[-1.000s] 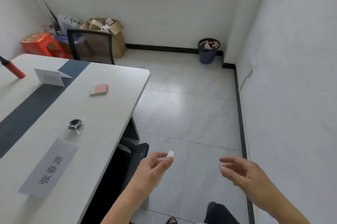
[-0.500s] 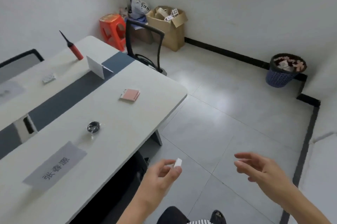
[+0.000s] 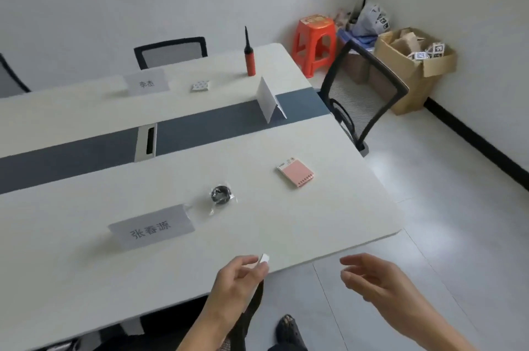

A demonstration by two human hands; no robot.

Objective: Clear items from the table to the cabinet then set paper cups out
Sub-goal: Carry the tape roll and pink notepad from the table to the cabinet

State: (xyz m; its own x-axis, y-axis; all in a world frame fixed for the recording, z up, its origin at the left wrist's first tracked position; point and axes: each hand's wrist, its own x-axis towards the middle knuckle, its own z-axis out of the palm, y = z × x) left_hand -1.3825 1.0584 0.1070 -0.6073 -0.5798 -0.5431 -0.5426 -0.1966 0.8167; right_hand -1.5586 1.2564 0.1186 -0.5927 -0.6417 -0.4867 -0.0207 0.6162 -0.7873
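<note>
The left hand (image 3: 237, 279) is pinching a small white piece (image 3: 264, 258) over the table's (image 3: 329, 230) near edge; the right hand (image 3: 372, 276) is hovering, loosely spread, just off that edge. A pink notepad (image 3: 296, 172) and a wrapped black roll (image 3: 221, 194) are lying toward the table's right end.

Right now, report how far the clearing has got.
Nothing looks finished. The left hand pinches a small white piece; the right hand is empty. The pink notepad, wrapped black roll, red pump and patterned pack sit on the table; no paper cups are out.
</note>
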